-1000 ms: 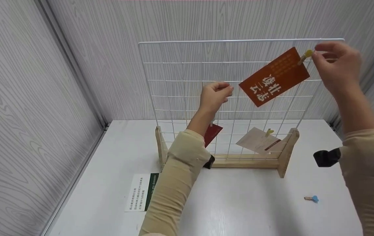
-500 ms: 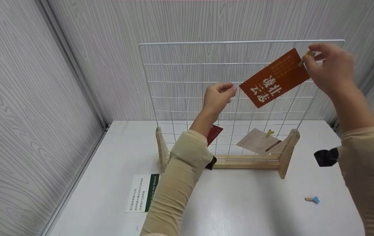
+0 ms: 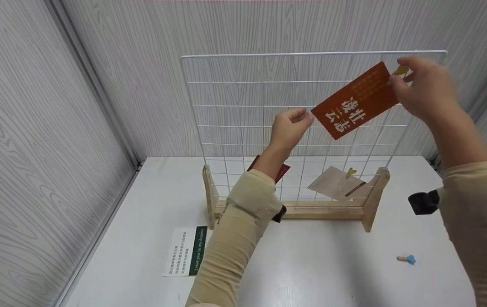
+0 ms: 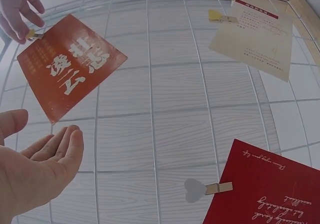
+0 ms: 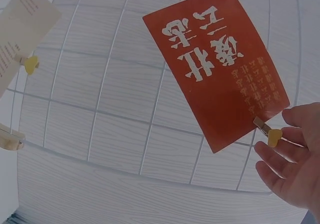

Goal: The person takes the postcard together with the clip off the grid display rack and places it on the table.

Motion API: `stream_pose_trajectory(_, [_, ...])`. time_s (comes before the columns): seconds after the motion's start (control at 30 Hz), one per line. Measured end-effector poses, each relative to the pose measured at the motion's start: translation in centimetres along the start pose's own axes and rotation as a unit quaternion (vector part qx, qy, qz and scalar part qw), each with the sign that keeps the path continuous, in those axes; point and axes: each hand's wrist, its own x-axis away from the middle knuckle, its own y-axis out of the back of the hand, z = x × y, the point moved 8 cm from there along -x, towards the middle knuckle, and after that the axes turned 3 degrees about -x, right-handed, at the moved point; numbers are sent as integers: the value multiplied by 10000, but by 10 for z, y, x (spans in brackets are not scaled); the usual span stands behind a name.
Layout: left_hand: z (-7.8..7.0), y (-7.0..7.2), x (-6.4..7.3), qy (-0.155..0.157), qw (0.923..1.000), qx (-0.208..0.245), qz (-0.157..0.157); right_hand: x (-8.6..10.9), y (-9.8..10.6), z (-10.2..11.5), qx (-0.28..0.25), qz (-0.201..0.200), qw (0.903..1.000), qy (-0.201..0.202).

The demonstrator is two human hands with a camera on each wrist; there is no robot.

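An orange card with white characters (image 3: 345, 108) hangs tilted at the upper right of the white wire grid (image 3: 269, 81). A wooden clothespin with a yellow heart (image 5: 274, 137) sits on its right edge. My right hand (image 3: 429, 89) is at this clothespin, thumb and fingers spread around it with a gap in the right wrist view; contact is hard to tell. My left hand (image 4: 42, 166) is beside the card's lower-left corner, thumb and fingers apart and nothing gripped. Lower on the grid hang a cream card (image 3: 333, 183) and a dark red card (image 4: 270, 189), each with a heart clothespin.
Wooden feet (image 3: 373, 200) hold the grid up on the white table (image 3: 303, 260). A white and green card (image 3: 183, 251) lies at the front left, partly behind the left sleeve. A blue heart clothespin (image 3: 406, 259) lies at the front right. Grain-patterned walls (image 3: 55, 128) enclose the table.
My right hand has moved left, its fingers now around the yellow heart clothespin. My left hand has moved right, up to the orange card's corner. The card has stayed nearly still.
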Motion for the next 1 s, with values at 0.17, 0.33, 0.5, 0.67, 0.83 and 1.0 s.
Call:
stream_pose_trajectory(0.17, [-2,-3,0,-82,10000,32,-31,-2,1,3,104,-138,9998,69])
stream_pose_trajectory(0.33, [-3,-1,-1,-74,9996,177,-214,-5,4,4,65,-546,9981,275])
stream_pose_trajectory(0.5, [-5,3,-2,-134,9985,205,-485,-5,7,0,18,-947,9950,322])
stream_pose_trajectory(0.67, [-8,5,-5,-267,9969,53,-740,-4,10,-1,-61,-1355,9899,421])
stream_pose_trajectory(0.83, [-10,4,-7,-335,9962,-31,-808,-4,11,0,-104,-1580,9859,540])
stream_pose_trajectory(1.0, [-12,3,-8,-375,9962,-207,-764,-6,10,-3,-198,-1573,9859,538])
